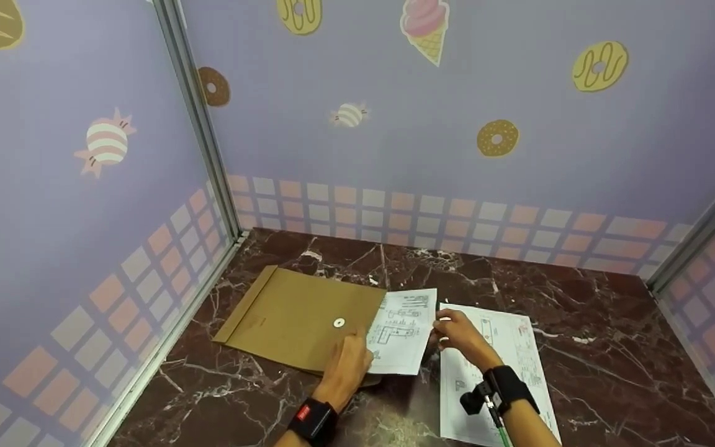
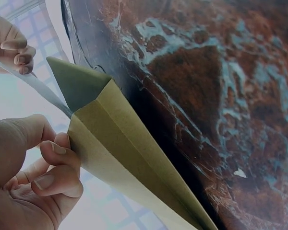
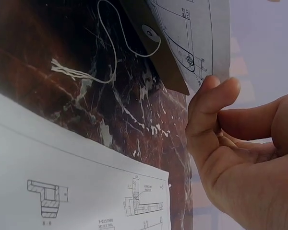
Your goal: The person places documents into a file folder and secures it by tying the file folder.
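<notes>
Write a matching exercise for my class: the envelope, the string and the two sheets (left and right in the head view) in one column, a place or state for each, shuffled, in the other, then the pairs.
Things
1. Envelope
2. String
3. Left sheet
4. Right sheet

Places and states
A. Flat on the table, wholly outside the envelope
B. Splayed strands at one end
C. Partly inside the envelope
D. Brown, with a white button

Pairs: 1-D, 2-B, 3-C, 4-A
</notes>
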Action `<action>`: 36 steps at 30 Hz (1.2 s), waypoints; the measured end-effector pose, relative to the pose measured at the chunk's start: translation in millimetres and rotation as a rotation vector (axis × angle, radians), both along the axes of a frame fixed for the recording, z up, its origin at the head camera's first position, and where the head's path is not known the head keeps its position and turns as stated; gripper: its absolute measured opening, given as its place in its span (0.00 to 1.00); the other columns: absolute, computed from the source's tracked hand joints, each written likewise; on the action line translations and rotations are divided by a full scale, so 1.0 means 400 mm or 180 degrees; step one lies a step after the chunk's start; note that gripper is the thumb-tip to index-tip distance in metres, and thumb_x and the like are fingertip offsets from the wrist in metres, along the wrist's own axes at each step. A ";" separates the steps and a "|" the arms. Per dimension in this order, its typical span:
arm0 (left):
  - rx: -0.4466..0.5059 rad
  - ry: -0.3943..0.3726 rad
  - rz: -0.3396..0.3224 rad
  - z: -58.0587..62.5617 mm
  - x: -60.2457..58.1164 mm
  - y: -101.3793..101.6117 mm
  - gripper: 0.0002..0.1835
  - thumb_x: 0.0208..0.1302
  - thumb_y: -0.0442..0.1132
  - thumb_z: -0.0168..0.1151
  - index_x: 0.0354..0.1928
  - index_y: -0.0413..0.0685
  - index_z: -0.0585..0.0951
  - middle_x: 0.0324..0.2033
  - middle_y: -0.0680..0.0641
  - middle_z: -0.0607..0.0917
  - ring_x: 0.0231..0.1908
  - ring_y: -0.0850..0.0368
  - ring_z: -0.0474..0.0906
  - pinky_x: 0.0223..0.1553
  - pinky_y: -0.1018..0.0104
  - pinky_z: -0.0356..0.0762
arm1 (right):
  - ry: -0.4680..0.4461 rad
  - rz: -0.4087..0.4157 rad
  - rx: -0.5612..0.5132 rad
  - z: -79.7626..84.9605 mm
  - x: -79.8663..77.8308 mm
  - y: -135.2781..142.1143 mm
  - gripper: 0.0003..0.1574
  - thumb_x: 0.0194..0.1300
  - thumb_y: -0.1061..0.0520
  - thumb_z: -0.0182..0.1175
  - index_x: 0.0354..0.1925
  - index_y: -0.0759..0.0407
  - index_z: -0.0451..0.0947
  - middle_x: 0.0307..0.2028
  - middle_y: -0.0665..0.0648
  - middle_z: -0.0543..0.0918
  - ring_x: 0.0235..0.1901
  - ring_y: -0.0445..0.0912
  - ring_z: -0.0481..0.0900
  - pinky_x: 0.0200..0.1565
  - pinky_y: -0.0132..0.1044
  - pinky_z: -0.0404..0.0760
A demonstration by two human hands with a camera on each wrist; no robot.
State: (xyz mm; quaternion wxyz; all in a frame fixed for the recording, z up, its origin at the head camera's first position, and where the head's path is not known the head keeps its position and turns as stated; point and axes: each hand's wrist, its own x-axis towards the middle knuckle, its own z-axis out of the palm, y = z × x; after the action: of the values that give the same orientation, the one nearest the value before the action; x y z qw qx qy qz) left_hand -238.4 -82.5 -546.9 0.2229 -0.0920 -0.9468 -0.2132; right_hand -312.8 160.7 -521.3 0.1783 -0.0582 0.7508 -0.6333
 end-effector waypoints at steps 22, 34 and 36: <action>-0.0068 -0.0040 -0.0150 0.004 0.009 0.001 0.08 0.50 0.26 0.59 0.30 0.43 0.71 0.17 0.47 0.77 0.18 0.55 0.76 0.18 0.64 0.71 | 0.0051 -0.0208 0.0093 -0.016 0.001 -0.080 0.23 0.69 0.66 0.48 0.59 0.79 0.66 0.24 0.54 0.76 0.18 0.40 0.74 0.21 0.32 0.68; -0.0139 -0.0053 -0.0203 0.018 0.016 0.009 0.07 0.51 0.27 0.57 0.29 0.43 0.71 0.18 0.47 0.77 0.20 0.54 0.76 0.20 0.63 0.74 | -0.0180 -0.0362 -0.0078 -0.032 -0.001 -0.099 0.24 0.69 0.66 0.48 0.61 0.76 0.67 0.22 0.54 0.74 0.18 0.40 0.72 0.21 0.32 0.64; -0.0138 -0.0030 -0.0220 0.020 0.019 0.010 0.07 0.51 0.27 0.58 0.30 0.43 0.71 0.18 0.48 0.76 0.19 0.56 0.74 0.18 0.65 0.72 | -0.0226 -0.0379 -0.0129 -0.037 -0.002 -0.100 0.24 0.69 0.66 0.47 0.61 0.76 0.66 0.21 0.53 0.73 0.19 0.40 0.71 0.22 0.33 0.64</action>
State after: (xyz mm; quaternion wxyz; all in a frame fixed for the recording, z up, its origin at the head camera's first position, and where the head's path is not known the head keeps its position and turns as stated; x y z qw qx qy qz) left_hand -230.8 -78.6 -538.9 0.2090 -0.1285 -0.9485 -0.2005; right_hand -313.5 120.6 -536.0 0.1656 0.0054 0.7332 -0.6595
